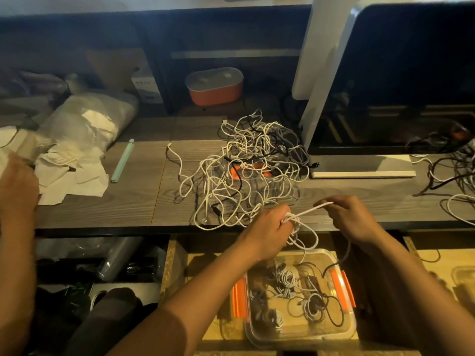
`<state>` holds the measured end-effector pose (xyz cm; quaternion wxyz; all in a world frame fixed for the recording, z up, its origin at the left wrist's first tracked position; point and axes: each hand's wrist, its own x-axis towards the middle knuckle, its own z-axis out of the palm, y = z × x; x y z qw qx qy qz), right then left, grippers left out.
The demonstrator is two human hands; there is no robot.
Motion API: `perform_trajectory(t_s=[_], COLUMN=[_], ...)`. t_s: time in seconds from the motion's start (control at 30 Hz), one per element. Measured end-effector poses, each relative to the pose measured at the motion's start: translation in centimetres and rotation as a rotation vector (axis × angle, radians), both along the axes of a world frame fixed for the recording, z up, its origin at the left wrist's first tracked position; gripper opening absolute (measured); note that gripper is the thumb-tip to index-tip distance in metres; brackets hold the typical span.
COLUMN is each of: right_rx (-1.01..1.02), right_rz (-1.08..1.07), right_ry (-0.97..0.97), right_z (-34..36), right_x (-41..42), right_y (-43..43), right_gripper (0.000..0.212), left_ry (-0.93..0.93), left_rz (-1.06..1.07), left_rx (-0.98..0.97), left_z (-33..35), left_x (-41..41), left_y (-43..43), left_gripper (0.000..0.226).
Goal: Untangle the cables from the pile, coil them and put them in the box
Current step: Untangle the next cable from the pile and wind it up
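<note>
Fingers (336, 208) on taut white cable (308, 209), limp loops at left hand (268, 226)

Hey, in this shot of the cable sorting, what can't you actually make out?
All in the head view:
- White cable between the left hand and right hand: its plugs are hidden by the fingers and loops.
- Pile: too tangled to count cables; it covers something orange.
- Box: the coils inside are dim and blurred, so no count.
- Second tangle on the desk: cut off by the right edge.
</note>
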<state>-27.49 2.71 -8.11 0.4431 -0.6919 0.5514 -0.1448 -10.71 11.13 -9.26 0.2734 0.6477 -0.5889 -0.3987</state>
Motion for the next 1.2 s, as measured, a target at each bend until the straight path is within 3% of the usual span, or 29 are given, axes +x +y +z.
perform_trajectory(t_s=[0.1,0.2,0.27,0.37,0.43,0.5,0.57,0.63,0.7,0.77,0.83,0.93,1.0,1.1,1.2], right_rx=[-0.007,0.055,0.109,0.148,0.187,0.279,0.324,0.25,0.057,-0.069,-0.02,0.011,0.089,0.232,0.277], right_rz=[0.107,0.365,0.385,0.414,0.444,0.394,0.33,0.284,0.241,0.226,0.228,0.292,0.309,0.377,0.284], right_ry=[0.117,0.325,0.209,0.068,0.023,-0.176,-0.317,-0.36,-0.3,-0.229,-0.228,-0.176,-0.184,-0.215,-0.327], right_z=[-0.9,0.6,2.2,2.9,2.1,1.2,0.9,0.7,0.5,0.3,0.2,-0.2,-0.3,1.3,2.3], right_x=[0.3,0.2,0.2,1.4,2.0,1.9,1.8,2.0,2.6,2.9,2.7,2.2,1.7,0.2,-1.1], right_y=[0.4,0.5,0.6,0.9,1.2,1.5,1.9,2.2,2.4,2.5,2.5,2.4,1.9,0.9,-0.1], right_gripper=[0.026,0.043,0.067,0.075,0.049,0.019,0.014,0.018,0.02,0.022,0.026,0.031,0.026,0.039,0.05], left_ry=[0.091,-0.051,-0.163,-0.19,-0.014,0.276,0.443,0.423,0.305,0.324,0.399,0.616,0.744,0.76,0.793], left_rz=[0.064,0.096,0.098,0.094,0.123,0.169,0.203,0.224,0.244,0.275,0.321,0.332,0.3,0.206,0.012], left_rx=[0.036,-0.004,-0.035,-0.043,0.008,0.109,0.156,0.143,0.101,0.114,0.177,0.282,0.299,0.28,0.323], left_z=[-0.1,-0.1,-0.1,-0.3,-0.3,0.0,0.2,0.1,-0.1,-0.2,-0.1,-0.3,0.1,0.5,1.5], left_x=[-0.2,0.1,0.2,-0.5,-1.0,-1.2,-1.1,-1.3,-1.5,-1.8,-2.0,-1.9,-1.6,-1.1,-0.9], left_y=[0.2,0.1,0.0,-0.3,-0.7,-1.0,-1.0,-1.2,-1.2,-0.9,-0.6,-0.4,-0.5,-0.1,0.7], left_gripper=[0.015,0.018,0.018,0.011,0.012,0.017,0.02,0.019,0.023,0.032,0.04,0.017,0.025,0.024,0.024])
